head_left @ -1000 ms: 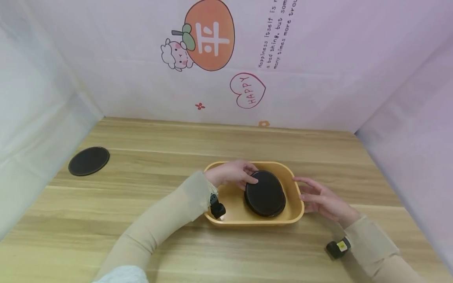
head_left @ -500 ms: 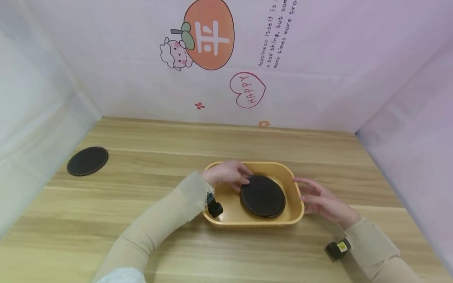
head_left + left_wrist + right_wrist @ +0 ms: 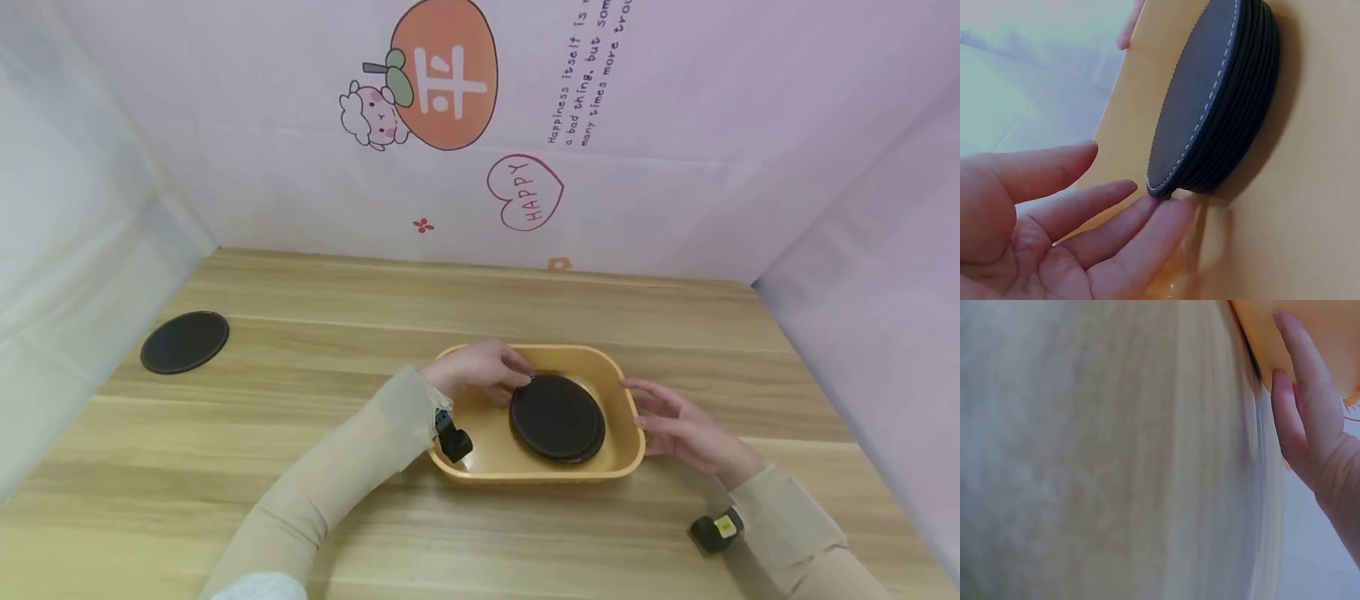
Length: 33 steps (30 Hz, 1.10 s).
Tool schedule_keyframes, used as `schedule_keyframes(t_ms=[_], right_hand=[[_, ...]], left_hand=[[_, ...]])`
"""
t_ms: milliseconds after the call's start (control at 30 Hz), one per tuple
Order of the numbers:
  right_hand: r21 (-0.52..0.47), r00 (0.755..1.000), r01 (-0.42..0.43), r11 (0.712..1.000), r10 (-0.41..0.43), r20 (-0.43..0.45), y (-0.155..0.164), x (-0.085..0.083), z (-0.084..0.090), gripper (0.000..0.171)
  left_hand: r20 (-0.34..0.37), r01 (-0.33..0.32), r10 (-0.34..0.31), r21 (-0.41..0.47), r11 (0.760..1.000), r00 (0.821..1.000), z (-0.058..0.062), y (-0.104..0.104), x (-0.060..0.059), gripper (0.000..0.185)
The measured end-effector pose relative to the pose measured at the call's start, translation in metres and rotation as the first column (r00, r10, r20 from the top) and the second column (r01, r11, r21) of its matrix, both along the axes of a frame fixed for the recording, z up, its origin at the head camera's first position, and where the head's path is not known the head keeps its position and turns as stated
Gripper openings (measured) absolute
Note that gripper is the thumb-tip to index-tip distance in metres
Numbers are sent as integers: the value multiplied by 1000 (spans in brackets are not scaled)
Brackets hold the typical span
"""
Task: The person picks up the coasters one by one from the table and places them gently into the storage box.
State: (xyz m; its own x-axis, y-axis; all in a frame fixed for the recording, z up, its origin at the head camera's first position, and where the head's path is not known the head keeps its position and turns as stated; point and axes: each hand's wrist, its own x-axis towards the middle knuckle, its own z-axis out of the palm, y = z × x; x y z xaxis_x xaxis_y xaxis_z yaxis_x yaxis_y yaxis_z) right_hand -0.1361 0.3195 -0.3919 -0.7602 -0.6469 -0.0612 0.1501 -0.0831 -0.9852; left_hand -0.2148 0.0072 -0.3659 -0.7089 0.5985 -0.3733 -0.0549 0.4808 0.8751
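Note:
A stack of round black coasters with white edge stitching lies inside a yellow plastic bin. The left hand reaches into the bin at the stack's left side. In the left wrist view, its fingers lie right at the lower edge of the top coaster, which juts slightly past the ones below; the thumb is held apart from it. Loosely extended fingers of the right hand rest against the bin's right end, also seen in the right wrist view against its outer wall.
A single black coaster lies flat on the wood-grain table at the far left. White cloth with cartoon prints hangs behind the table, and plain cloth closes in both sides. A small black camera sits on the left wrist.
The top coaster has settled down and leftward onto the stack. The left hand has drawn back slightly left, its thumb leaving the coaster's top. The right hand has stayed at the bin.

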Motion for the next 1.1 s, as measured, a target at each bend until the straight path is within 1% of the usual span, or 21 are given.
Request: schedule_keyframes(t_ms=[167, 333, 467, 567, 633, 733, 800, 867, 900, 967, 1100], right_hand=[[-11, 1000, -5, 1000, 5, -2, 1, 0, 1, 52], [-27, 1000, -13, 1000, 13, -4, 1, 0, -1, 52], [-19, 1000, -8, 1000, 8, -10, 2, 0, 0, 52], [-16, 1000, -9, 1000, 9, -9, 1, 0, 0, 52], [-15, 1000, -11, 1000, 11, -7, 1, -1, 1, 52], [-11, 1000, -17, 1000, 16, -9, 1, -1, 1, 52], [-8, 1000, -19, 1000, 19, -10, 0, -1, 2, 52], [-8, 1000, -19, 1000, 19, -10, 1, 0, 2, 52], [-9, 1000, -18, 1000, 18, -9, 1, 0, 2, 52], [-10, 1000, -18, 1000, 18, -6, 1, 0, 2, 52], [-23, 1000, -24, 999, 24, -3, 1, 0, 1, 53]], left_hand=[[-18, 50, -50, -22, 999, 999, 4, 1, 0, 37], [-52, 115, -118, -55, 992, 992, 5, 0, 1, 37], [-42, 142, -144, -49, 989, 989, 6, 0, 1, 39], [-30, 132, -132, -25, 991, 991, 5, 0, 1, 40], [-41, 125, -125, -3, 992, 991, 6, -3, -1, 41], [-25, 107, -105, 90, 990, 994, 13, -9, -3, 43], [-12, 84, -83, 155, 984, 996, 20, -14, -4, 43], [16, 51, -56, 223, 974, 998, 27, -18, -5, 43], [19, 36, -42, 245, 969, 999, 30, -20, -5, 43], [30, 1, -9, 275, 961, 1000, 33, -23, -6, 42], [59, -55, 38, 325, 944, 998, 35, -33, -8, 41]])
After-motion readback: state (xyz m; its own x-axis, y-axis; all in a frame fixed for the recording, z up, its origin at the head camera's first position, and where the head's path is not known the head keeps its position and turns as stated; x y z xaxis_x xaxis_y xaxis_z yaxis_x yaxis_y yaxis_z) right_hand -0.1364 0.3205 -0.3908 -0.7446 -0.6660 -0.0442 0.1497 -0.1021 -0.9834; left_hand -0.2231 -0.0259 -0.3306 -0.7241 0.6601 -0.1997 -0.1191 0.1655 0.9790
